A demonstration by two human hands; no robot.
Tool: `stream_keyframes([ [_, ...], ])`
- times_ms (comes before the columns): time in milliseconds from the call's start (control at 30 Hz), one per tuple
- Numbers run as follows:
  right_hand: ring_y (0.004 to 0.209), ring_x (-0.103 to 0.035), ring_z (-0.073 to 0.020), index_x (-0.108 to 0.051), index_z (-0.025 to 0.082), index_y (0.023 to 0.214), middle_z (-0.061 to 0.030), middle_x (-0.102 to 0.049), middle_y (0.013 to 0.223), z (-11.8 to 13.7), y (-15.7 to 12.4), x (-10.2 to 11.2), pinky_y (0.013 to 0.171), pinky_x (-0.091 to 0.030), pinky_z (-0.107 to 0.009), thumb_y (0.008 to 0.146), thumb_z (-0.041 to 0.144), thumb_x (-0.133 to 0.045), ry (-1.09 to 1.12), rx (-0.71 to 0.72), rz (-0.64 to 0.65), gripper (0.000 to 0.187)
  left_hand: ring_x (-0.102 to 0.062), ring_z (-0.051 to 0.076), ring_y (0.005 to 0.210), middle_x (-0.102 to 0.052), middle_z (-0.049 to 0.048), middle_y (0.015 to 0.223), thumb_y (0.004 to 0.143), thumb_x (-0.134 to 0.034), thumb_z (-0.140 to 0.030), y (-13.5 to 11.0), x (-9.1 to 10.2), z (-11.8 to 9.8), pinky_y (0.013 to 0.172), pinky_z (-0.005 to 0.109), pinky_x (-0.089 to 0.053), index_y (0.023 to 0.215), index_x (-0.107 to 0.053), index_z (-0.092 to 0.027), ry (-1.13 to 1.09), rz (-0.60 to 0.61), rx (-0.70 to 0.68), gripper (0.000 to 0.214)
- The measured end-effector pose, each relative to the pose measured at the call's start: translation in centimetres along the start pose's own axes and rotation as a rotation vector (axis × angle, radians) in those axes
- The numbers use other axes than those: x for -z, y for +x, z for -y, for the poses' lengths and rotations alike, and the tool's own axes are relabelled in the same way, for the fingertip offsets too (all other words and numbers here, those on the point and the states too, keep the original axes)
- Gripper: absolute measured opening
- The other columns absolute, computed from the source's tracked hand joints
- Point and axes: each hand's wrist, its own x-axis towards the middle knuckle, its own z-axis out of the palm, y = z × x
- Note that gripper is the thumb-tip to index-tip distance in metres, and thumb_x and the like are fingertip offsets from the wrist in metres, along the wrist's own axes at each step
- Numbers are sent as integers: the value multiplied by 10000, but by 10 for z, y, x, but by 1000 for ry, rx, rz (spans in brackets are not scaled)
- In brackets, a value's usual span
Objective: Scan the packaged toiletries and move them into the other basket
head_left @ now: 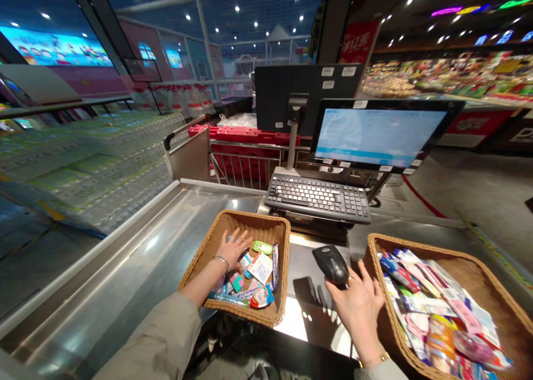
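We found left hand [231,251], fingers spread, over packets [261,268] in left basket [285,269], nothing visibly gripped; right hand [358,302], fingers curled, held scanner [332,262] midway, presumably handy for right basket [493,294].

One gap between left basket [252,227] and right basket [497,297], partly blocked by scanner [332,263] in right hand [358,305], keyboard [317,197] barring far end, steel counter [158,258] passable leftward
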Motion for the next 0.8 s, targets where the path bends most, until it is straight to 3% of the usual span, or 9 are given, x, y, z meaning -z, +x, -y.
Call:
stream_keyframes([
  [233, 1335, -372, -284, -707, 208, 884, -100, -686, 1156, -5, -3, -1, 1064, -197, -488, 776, 541, -438, -26, -20, -2, 441, -68, 425, 1464, -224, 127, 1596, 537, -828, -538, 27, -19, 0, 1069, 726, 71, 1433, -380, -362, 13, 103, -147, 1017],
  [400, 1329, -387, -280, -695, 209, 847, -99, -688, 1146, -8, -4, 3, 1071, -207, -481, 770, 525, -441, -50, -28, -11, 412, -145, 425, 1447, -283, 116, 1577, 555, -842, -465, 39, -14, 6, 1078, 719, -19, 1418, -398, -372, -17, 129, -53, 974],
  [633, 1322, -395, -292, -688, 210, 832, -97, -699, 1115, -12, -7, -1, 1071, -219, -496, 768, 503, -450, -71, -23, -27, 383, -475, 280, 1197, -615, 86, 1276, 829, -618, -310, 53, -10, -8, 1038, 482, -271, 1267, -552, -316, -31, 50, -52, 443],
  [800, 1306, -414, -293, -684, 227, 755, -91, -707, 1101, -16, -6, -4, 1064, -227, -490, 756, 551, -429, -92, -39, -42, 413, -496, 287, 1123, -644, 107, 1140, 816, -625, -329, 68, -22, -21, 971, 453, -305, 1120, -623, -262, -23, 55, -72, 311],
])
